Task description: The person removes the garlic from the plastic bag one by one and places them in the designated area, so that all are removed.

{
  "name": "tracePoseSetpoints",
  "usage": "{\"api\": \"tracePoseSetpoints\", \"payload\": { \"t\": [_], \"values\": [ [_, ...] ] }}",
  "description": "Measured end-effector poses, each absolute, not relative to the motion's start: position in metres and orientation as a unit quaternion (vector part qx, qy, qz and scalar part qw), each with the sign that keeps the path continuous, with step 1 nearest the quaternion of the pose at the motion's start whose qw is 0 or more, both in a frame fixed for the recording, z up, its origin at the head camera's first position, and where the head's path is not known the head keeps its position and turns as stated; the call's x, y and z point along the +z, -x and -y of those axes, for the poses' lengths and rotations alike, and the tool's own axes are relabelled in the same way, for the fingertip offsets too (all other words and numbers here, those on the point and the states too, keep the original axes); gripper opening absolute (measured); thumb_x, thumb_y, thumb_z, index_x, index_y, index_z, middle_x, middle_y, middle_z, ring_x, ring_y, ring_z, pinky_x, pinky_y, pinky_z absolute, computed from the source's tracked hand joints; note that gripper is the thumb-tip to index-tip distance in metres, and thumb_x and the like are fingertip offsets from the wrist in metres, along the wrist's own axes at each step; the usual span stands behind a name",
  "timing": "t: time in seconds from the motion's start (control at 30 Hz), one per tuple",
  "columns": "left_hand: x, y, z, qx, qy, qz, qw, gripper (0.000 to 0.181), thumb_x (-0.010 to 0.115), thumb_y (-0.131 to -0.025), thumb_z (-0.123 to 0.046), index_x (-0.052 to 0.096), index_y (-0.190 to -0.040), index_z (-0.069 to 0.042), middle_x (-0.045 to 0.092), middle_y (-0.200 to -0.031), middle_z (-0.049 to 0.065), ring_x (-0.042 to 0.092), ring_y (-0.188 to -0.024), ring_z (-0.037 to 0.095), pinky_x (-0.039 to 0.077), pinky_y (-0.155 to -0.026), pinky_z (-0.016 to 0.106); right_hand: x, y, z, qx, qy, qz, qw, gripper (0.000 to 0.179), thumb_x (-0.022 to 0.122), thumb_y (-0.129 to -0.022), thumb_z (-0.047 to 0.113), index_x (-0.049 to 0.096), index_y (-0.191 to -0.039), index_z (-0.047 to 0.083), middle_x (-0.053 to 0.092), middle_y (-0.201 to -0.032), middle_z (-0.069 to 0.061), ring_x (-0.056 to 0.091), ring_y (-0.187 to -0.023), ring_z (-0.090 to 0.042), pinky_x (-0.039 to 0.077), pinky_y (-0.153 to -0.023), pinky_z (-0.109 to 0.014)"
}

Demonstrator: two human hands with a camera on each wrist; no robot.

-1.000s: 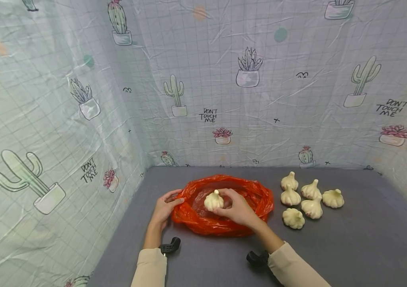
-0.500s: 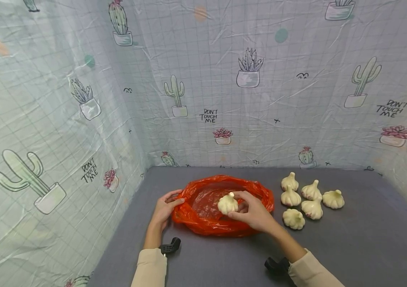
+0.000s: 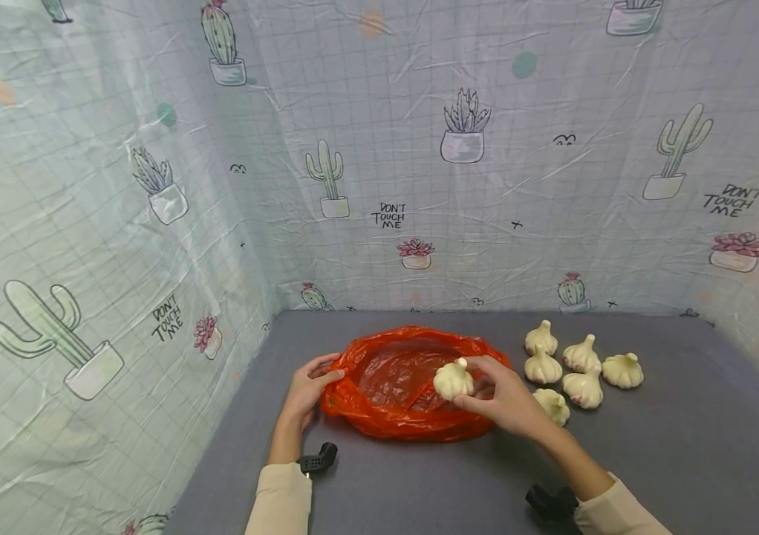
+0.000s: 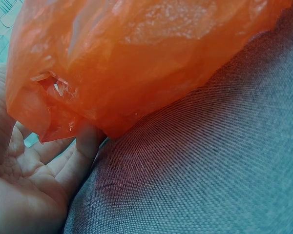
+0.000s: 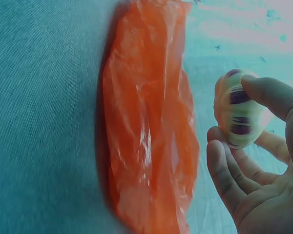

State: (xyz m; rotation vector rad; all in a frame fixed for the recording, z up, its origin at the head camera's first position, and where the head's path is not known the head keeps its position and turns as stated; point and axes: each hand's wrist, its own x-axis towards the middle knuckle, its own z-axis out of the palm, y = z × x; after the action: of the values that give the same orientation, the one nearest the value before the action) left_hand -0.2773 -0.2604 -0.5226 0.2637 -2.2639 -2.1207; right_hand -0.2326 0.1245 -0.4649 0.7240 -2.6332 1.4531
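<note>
A red plastic bag [image 3: 413, 427] lies on the grey table with its mouth spread wide. At its left rim my left hand [image 3: 304, 390] pinches the plastic between thumb and fingers; in the left wrist view the fingertips go under the orange-looking film [image 4: 136, 63]. My right hand [image 3: 509, 394] holds a garlic bulb [image 3: 453, 380] by thumb and fingertips, above the bag's right part. Purple streaks mark the bulb's side [image 5: 240, 109] in the right wrist view. No garlic shows inside the bag's visible part.
Several garlic bulbs [image 3: 582, 388] stand grouped on the table to the right of the bag, one partly behind my right hand. A cactus-print curtain [image 3: 379, 148] hangs behind and at the sides. The grey tabletop [image 3: 379, 490] extends in front.
My right hand has moved right with the garlic bulb, from over the middle of the bag toward its right rim. The left hand and the bag have stayed in place.
</note>
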Motion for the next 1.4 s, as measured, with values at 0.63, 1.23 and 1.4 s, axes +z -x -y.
{"api": "tracePoseSetpoints", "payload": {
  "t": [0.63, 1.23, 1.4],
  "values": [
    [-0.524, 0.277, 0.261, -0.690, -0.090, 0.718, 0.010, 0.043, 0.082, -0.086, -0.016, 0.071, -0.128, -0.014, 0.071, -0.118, 0.011, 0.070, -0.095, 0.019, 0.059, -0.076, 0.032, -0.452, 0.227, -0.185, 0.463, -0.222, 0.855, 0.067, 0.060, 0.083, -0.087, 0.019, 0.057, -0.140, 0.007, 0.059, -0.128, -0.014, 0.065, -0.088, -0.007, 0.056, -0.072, -0.028],
    [-0.522, 0.277, 0.260, -0.686, -0.088, 0.722, 0.009, 0.045, 0.081, -0.087, -0.017, 0.069, -0.131, -0.012, 0.070, -0.123, 0.015, 0.069, -0.096, 0.017, 0.059, -0.077, 0.031, -0.429, 0.233, -0.236, 0.408, -0.146, 0.899, 0.064, 0.073, 0.074, -0.095, 0.031, 0.041, -0.152, -0.001, 0.052, -0.142, -0.027, 0.066, -0.109, -0.030, 0.054, -0.075, -0.026],
    [-0.521, 0.276, 0.260, -0.687, -0.092, 0.721, 0.010, 0.043, 0.081, -0.087, -0.017, 0.071, -0.128, -0.015, 0.071, -0.121, 0.012, 0.070, -0.098, 0.019, 0.059, -0.078, 0.033, -0.427, 0.235, -0.253, 0.408, -0.134, 0.902, 0.052, 0.076, 0.072, -0.097, 0.032, 0.036, -0.155, 0.000, 0.048, -0.145, -0.029, 0.065, -0.109, -0.026, 0.055, -0.078, -0.034]
  ]
}}
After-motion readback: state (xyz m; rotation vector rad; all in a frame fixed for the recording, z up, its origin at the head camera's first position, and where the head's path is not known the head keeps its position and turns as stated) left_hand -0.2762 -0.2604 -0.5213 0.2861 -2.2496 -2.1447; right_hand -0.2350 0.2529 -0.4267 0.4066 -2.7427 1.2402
